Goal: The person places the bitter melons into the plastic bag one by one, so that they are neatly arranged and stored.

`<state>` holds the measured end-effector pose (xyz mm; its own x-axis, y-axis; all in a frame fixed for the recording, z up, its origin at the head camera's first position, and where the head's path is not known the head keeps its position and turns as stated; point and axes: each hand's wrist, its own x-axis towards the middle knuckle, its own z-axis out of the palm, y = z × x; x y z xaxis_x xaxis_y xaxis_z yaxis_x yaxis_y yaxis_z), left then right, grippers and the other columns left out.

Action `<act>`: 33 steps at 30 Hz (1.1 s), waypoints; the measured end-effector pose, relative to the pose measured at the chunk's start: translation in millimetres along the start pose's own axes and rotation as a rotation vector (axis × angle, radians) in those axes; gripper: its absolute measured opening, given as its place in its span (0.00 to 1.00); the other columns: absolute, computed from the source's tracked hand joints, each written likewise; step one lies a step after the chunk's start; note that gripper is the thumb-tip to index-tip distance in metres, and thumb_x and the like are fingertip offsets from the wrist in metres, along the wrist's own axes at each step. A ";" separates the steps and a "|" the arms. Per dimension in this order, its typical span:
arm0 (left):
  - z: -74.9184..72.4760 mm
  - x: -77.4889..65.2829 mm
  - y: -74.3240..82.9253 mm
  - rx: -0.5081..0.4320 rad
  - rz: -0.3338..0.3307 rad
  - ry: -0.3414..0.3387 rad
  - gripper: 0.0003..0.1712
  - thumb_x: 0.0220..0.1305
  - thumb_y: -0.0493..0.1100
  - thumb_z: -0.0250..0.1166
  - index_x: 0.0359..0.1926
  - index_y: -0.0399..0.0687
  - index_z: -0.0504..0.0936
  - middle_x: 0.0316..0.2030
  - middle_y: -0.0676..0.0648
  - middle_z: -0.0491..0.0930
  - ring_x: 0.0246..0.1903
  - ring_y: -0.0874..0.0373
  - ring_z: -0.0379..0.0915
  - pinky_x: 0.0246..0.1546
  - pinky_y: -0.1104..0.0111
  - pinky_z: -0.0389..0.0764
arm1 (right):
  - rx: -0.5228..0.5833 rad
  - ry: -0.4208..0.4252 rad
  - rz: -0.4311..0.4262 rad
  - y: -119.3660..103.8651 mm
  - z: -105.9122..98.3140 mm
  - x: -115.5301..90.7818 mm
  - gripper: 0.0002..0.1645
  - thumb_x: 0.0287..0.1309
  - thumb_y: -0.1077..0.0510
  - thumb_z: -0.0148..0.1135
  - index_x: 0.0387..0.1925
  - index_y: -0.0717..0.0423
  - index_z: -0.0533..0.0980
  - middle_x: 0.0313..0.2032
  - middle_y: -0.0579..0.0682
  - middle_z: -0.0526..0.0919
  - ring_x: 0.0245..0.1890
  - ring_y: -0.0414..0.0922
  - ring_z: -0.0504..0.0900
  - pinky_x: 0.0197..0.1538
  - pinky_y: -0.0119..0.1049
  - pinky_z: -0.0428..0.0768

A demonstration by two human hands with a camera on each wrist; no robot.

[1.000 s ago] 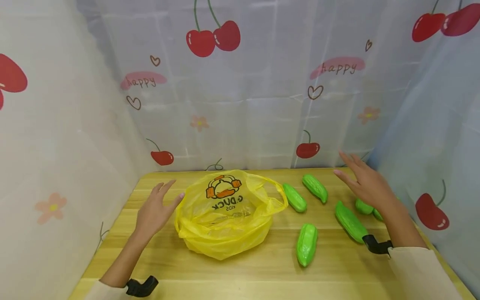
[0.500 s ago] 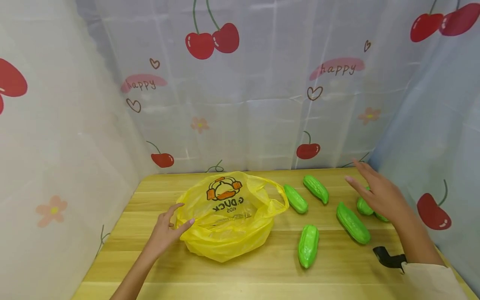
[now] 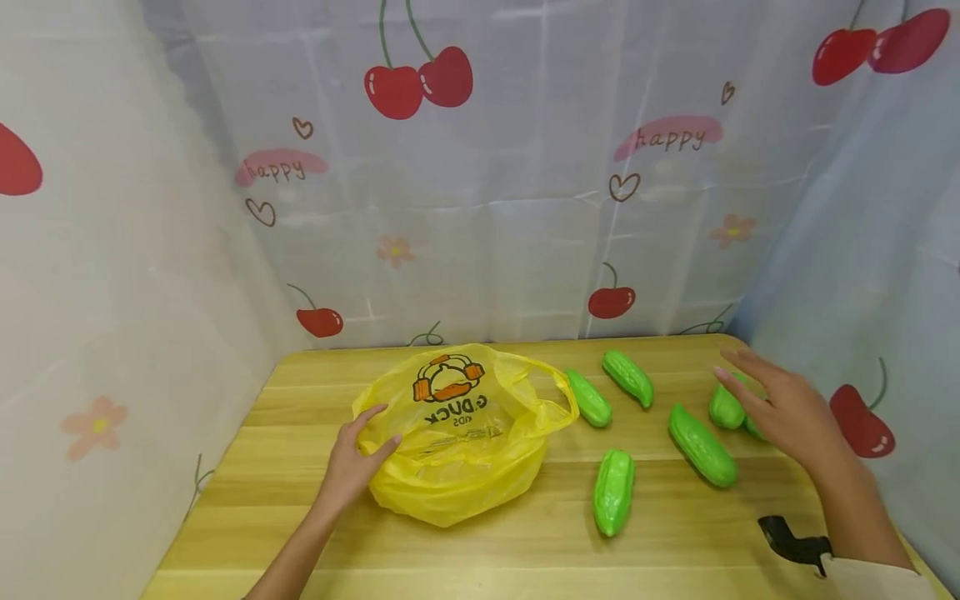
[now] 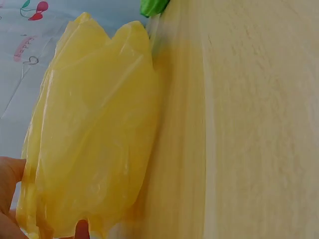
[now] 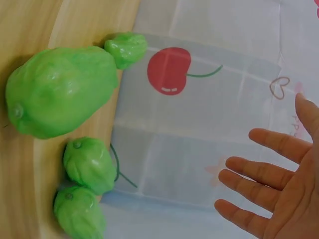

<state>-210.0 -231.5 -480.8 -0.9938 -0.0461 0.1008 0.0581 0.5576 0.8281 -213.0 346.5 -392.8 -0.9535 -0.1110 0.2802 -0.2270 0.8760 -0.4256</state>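
Observation:
A yellow plastic bag (image 3: 453, 492) with a duck print stands open-mouthed on the table. My left hand (image 3: 355, 462) is at its left rim, thumb and forefinger apart in a loose C. In the left wrist view, fingers (image 4: 7, 199) show at the bag's edge and one fingertip shows low against the plastic; the rest is cut off. My right hand (image 3: 783, 408) hovers at the right with fingers spread, holding nothing. Below it lie a ridged green vegetable like a bitter melon (image 3: 702, 446) and a shorter one (image 3: 726, 407), partly hidden; the right wrist view shows several (image 5: 60, 92).
More green bitter melons lie right of the bag: one near the front (image 3: 613, 493), one touching or close to the bag handle (image 3: 589, 398), one farther back (image 3: 628, 377). A cherry-print curtain (image 3: 480, 250) encloses the wooden table (image 3: 480, 567) at the back and sides.
My left hand has moved right and down, from beside the bag to its left rim. My right hand has drawn right and lower, still spread. Bag and vegetables stay in place.

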 end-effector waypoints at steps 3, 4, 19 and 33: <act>6.6 0.3 0.4 -0.024 -0.008 0.012 0.35 0.68 0.46 0.68 0.73 0.52 0.69 0.71 0.31 0.60 0.71 0.30 0.54 0.65 0.30 0.58 | 0.019 0.030 0.028 6.0 -0.7 -8.1 0.36 0.75 0.42 0.53 0.72 0.62 0.68 0.67 0.73 0.68 0.63 0.77 0.65 0.55 0.75 0.64; 8.7 0.8 1.0 -0.029 -0.007 0.014 0.35 0.68 0.44 0.68 0.73 0.52 0.68 0.71 0.31 0.59 0.71 0.30 0.54 0.65 0.30 0.58 | 0.018 0.042 0.036 8.5 -0.9 -10.7 0.36 0.74 0.42 0.54 0.71 0.62 0.68 0.66 0.74 0.69 0.62 0.77 0.66 0.54 0.75 0.65; 43.4 15.1 -8.6 -0.176 0.022 0.090 0.32 0.69 0.36 0.65 0.72 0.53 0.70 0.74 0.38 0.59 0.75 0.36 0.47 0.70 0.34 0.48 | 0.010 0.107 0.172 51.1 1.8 -29.3 0.36 0.73 0.43 0.56 0.67 0.69 0.70 0.55 0.78 0.76 0.43 0.76 0.81 0.37 0.67 0.77; 49.7 7.3 13.5 -0.325 0.054 0.170 0.26 0.72 0.35 0.61 0.69 0.40 0.73 0.69 0.35 0.65 0.73 0.38 0.52 0.72 0.37 0.47 | 0.005 0.145 0.300 92.1 5.8 -25.7 0.39 0.74 0.41 0.53 0.70 0.68 0.67 0.57 0.77 0.74 0.51 0.74 0.76 0.42 0.66 0.73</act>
<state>-221.2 -183.1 -496.3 -0.9603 -0.1759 0.2163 0.1639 0.2716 0.9484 -210.6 427.3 -444.2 -0.9398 0.2203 0.2613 0.0584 0.8569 -0.5122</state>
